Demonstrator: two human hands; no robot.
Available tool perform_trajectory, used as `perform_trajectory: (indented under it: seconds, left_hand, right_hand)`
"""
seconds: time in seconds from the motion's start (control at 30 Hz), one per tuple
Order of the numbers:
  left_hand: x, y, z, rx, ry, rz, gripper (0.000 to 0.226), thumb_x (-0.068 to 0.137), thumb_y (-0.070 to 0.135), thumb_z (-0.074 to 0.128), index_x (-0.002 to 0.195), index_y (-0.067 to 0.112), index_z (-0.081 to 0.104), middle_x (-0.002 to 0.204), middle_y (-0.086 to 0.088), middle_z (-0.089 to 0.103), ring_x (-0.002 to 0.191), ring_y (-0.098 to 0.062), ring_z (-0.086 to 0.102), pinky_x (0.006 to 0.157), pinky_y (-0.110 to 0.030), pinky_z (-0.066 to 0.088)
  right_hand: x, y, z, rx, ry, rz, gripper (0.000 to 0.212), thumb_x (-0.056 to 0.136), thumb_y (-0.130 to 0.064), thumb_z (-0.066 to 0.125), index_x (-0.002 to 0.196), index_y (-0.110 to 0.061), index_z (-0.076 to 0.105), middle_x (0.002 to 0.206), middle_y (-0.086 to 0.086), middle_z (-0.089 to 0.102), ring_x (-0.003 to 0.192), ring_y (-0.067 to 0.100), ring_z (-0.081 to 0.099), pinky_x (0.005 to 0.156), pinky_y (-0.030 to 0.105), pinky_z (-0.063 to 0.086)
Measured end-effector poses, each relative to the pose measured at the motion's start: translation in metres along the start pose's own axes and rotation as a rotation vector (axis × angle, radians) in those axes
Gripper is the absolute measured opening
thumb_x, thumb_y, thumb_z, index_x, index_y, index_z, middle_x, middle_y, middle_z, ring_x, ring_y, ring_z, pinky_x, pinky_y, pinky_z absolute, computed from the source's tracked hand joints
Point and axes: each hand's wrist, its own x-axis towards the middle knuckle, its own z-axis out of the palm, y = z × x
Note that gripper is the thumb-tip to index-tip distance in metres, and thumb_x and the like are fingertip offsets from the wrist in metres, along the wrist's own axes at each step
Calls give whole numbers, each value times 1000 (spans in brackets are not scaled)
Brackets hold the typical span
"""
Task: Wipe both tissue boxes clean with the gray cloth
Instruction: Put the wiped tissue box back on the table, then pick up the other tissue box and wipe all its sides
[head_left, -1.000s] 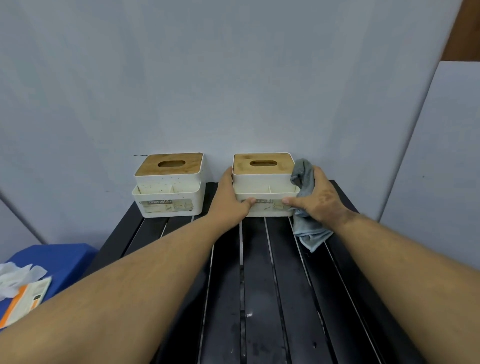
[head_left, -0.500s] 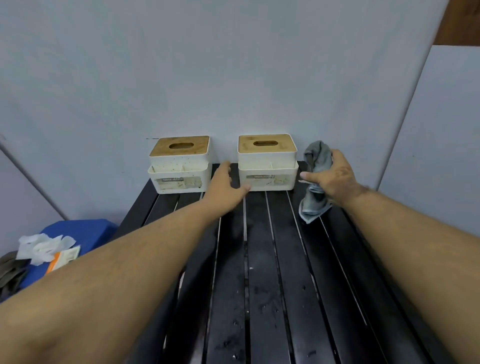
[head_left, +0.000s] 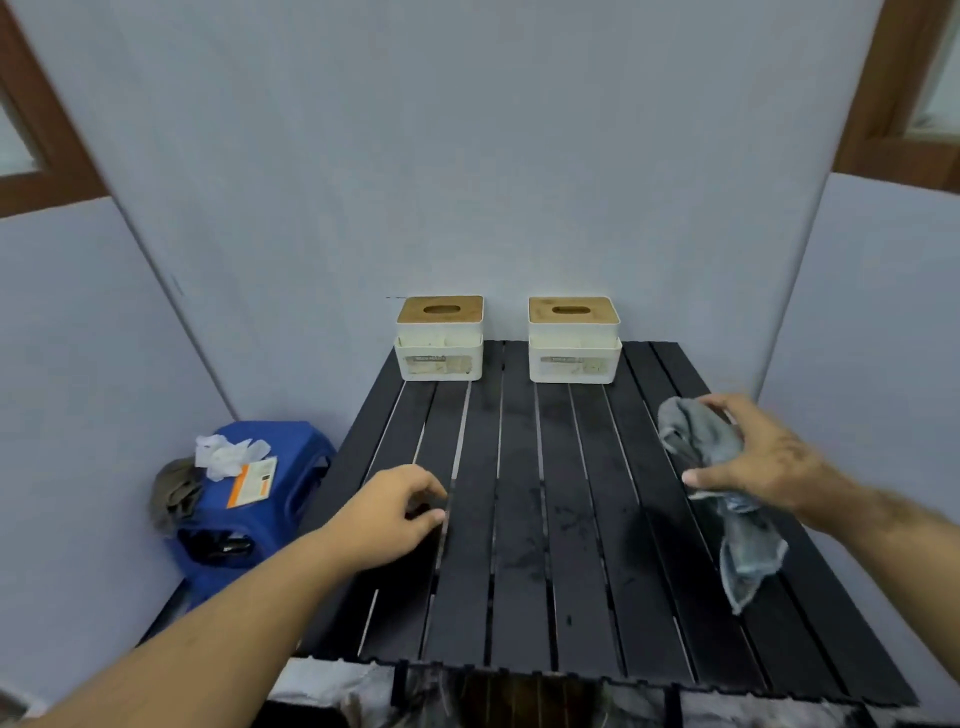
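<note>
Behind both hands, on the slatted table (head_left: 519, 519)'s far edge: left tissue box (head_left: 439, 338) and right tissue box (head_left: 574, 339), bamboo lids on, contents not visible. Right hand (head_left: 753, 457) fingers curled round the crumpled gray cloth (head_left: 717, 467); left hand (head_left: 389, 512) fingers loosely curled, holding nothing.

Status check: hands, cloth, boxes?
Left hand empty above table. Right hand holds gray cloth. Both tissue boxes untouched at back. Nothing between.

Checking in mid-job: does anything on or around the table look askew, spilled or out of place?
Nothing stands out on the table: both tissue boxes stand upright and level at the back. Beside it, crumpled white tissue and a packet lie loose on the blue stool.
</note>
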Motion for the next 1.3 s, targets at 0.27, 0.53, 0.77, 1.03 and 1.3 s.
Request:
perform_trajectory:
  seconds: [0.27,0.53,0.77,1.03,1.3]
  left_hand:
    - [55,2,-44,58,118,-39,52,94,35,71,141,23,53,144,3,52,129,-16,53,111,-36,45]
    - [158,-45,-91,-79,302,-229,74,91,33,77,150,11,38,153,-11,47,134,-31,53,104,-38,46]
    - [227,-88,-91,-174,264,-252,98,85,36,83,160,16,22,162,-10,37,141,-32,47,114,-50,44]
    - [259,-109,-67,-362,274,-219,60,90,17,78,143,14,50,135,-3,62,119,-24,62,102,-41,53]
    - [225,-100,-65,-395,344,-199,54,92,14,74,141,14,52,133,-3,63,117,-23,62,103,-42,53]
  right_hand:
    - [-39,-26,33,107,-84,22,78,56,-14,96,117,-42,54,104,-5,71,88,14,72,82,36,59]
    - [94,-91,120,225,-35,-163,82,63,-20,93,127,-40,46,115,-6,63,105,15,64,96,38,53]
    - [241,-113,181,146,134,-343,80,72,-15,87,138,-11,42,122,3,56,115,24,57,98,30,47]
    - [301,-97,232,175,78,-301,99,66,-17,92,143,-8,30,125,-1,50,117,14,49,94,14,34]
    - [280,-98,234,228,60,-317,104,62,-19,94,145,-14,32,133,1,55,124,17,51,111,33,40]
